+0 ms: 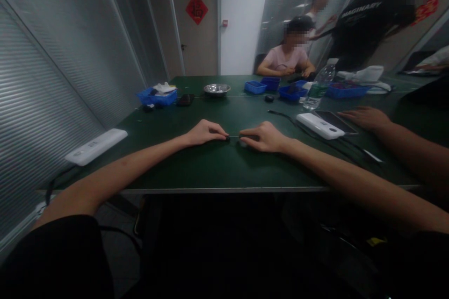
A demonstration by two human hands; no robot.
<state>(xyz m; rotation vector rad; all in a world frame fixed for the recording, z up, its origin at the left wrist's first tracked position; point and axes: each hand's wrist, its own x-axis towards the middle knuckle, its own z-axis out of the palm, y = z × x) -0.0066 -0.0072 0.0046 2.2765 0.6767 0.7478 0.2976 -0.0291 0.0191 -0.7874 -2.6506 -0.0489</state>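
Note:
My left hand [203, 132] rests low over the green table [210, 168], thumb and fingers pinched on a small black piece [228, 139] whose kind I cannot make out. Facing it, my right hand [265, 137] has its thumb and index finger curled towards each other. Their tips are close to the end of a thin pale line [234, 137], perhaps a wire or rod, that spans the short gap between the hands. What lies between the right fingertips is too small and blurred to name.
A white power strip [96, 146] lies at left, a white device [320, 125] with cables at right. Behind are a metal bowl [217, 89], blue baskets [255, 87] and a bottle [321, 85]. A neighbour's hand [366, 117] rests at right; people are beyond.

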